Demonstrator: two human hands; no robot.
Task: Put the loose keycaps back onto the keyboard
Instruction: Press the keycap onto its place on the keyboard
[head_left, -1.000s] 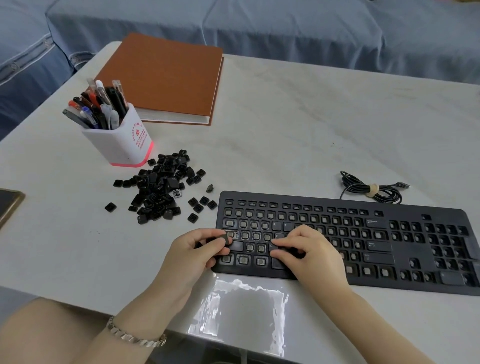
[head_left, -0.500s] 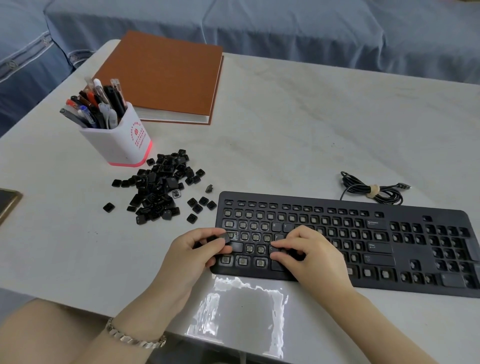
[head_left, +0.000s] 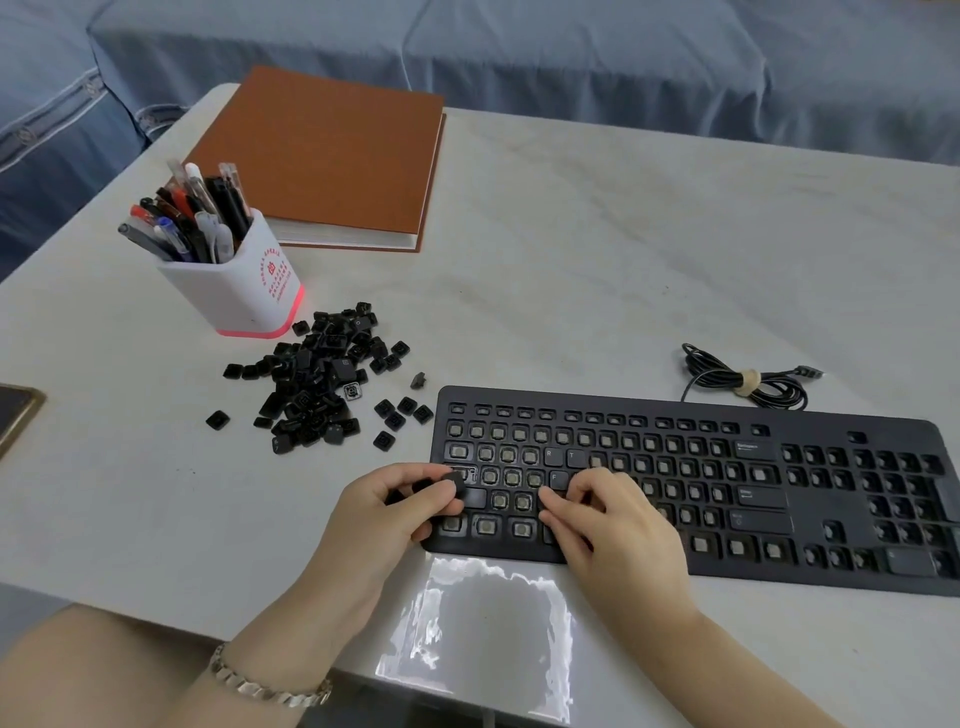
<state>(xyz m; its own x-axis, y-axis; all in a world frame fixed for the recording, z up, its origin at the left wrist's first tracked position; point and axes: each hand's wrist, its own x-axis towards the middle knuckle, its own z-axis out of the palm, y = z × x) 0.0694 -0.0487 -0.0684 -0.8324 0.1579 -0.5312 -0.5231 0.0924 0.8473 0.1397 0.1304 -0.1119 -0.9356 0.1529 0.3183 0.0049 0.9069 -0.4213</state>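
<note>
Left hand (head_left: 384, 512) pinches keycap (head_left: 457, 485) at keyboard (head_left: 810, 519) left edge; right hand (head_left: 621, 527) fingers bent on keys, grasp unclear; bare table (head_left: 623, 260) upper right.

Shot from a single wide-angle camera worn on the head, facing forward and steeply down over a white table (head_left: 597, 270). Closest at 6 o'clock, left hand (head_left: 384, 514) and right hand (head_left: 618, 530) at a keyboard (head_left: 779, 467); pen cup (head_left: 234, 296) farther out at 10 o'clock, blue sofa (head_left: 519, 62) farthest, across 12 o'clock at the frame's top.
</note>
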